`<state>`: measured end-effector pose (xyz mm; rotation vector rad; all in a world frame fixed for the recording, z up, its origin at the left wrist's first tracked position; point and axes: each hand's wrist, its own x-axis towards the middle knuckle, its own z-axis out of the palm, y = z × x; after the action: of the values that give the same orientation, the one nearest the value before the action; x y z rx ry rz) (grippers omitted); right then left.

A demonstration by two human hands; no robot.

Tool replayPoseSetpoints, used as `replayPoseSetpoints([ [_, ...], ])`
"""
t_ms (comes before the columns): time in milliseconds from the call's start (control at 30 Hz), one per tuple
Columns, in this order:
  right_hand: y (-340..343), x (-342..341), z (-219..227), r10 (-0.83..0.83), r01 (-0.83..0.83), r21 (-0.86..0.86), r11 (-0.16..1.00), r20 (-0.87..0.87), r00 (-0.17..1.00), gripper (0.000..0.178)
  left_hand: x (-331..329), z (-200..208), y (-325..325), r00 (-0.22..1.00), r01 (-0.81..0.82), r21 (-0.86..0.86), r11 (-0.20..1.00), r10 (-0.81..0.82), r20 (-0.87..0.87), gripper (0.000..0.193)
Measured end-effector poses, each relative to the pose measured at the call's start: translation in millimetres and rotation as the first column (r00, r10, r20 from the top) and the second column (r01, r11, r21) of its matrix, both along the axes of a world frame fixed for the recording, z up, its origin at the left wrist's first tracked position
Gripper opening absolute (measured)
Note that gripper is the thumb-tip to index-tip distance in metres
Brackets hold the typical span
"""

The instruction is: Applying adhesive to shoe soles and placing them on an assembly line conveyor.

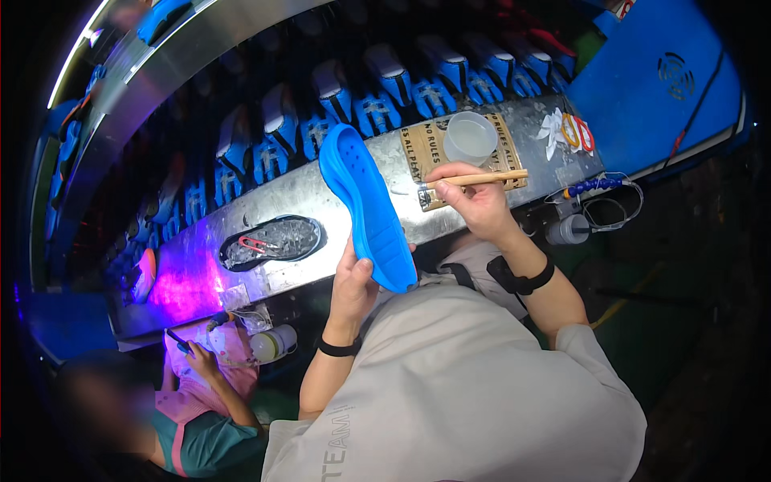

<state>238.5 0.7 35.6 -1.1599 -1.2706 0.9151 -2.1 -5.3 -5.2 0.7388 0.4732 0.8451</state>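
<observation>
My left hand [353, 281] is closed around the heel end of a bright blue shoe sole [365, 201]. The sole is tilted upright, its hollow inner side showing and its toe end pointing away over the metal bench. Between the fingers of my right hand [479, 207] lies a brush [490, 178] with a wooden handle. Its head points left toward the sole, apart from it. Just beyond my right hand a translucent plastic cup [470, 138] stands on a printed piece of cardboard [510, 165].
Behind the metal bench [189, 257] run rows of blue-and-black shoe holders [376, 112]. A dark sole-shaped tray [315, 237] holds a red-handled tool. Scissors [586, 135] and crumpled white paper [551, 127] lie at the right. A co-worker [205, 434] holding a dark object sits at lower left.
</observation>
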Motion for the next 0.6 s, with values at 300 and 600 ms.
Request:
replayPoseSetpoints([
  [300,10.4,-7.9,13.2,-0.078,-0.004,0.281,0.96,0.281,0.957,0.011,0.4,24.7,-5.2,0.999,0.045,-0.006,0.999,-0.044,0.014,0.09],
  [600,-12.5,-18.3,16.5,0.029,-0.076,0.16,0.984,0.278,0.96,0.009,-6.2,19.2,4.8,1.0,0.002,0.029,1.0,-0.001,-0.016,0.097],
])
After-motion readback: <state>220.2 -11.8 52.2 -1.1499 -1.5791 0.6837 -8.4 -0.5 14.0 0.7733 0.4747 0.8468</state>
